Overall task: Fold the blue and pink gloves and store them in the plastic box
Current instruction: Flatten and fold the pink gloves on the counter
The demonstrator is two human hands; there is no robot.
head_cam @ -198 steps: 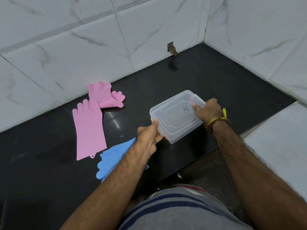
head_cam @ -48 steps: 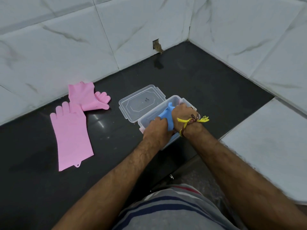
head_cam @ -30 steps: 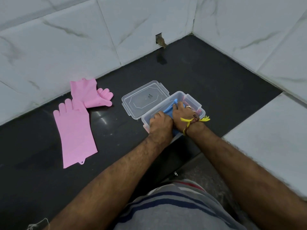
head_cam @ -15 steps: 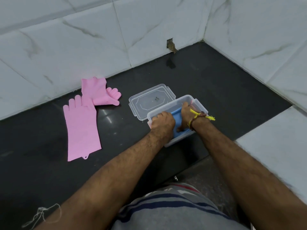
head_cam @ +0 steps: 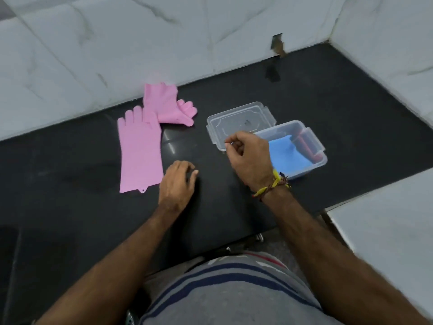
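Blue glove (head_cam: 287, 153) lies folded in the plastic box (head_cam: 314, 146), partly hidden by the right hand (head_cam: 249, 160), fingers curled, empty. Left hand (head_cam: 177, 184), fingers loosely open, nears the pink gloves (head_cam: 140, 156).

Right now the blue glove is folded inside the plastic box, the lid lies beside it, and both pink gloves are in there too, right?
Not quite. The head view shows both pink gloves out on the black counter, left of the lid. Only the blue glove is in the plastic box.

The right hand (head_cam: 248, 158) hides the near-left corner of the clear plastic box (head_cam: 315, 146). The small mark on the clear flat lid (head_cam: 241, 118) is unreadable (too blurred).
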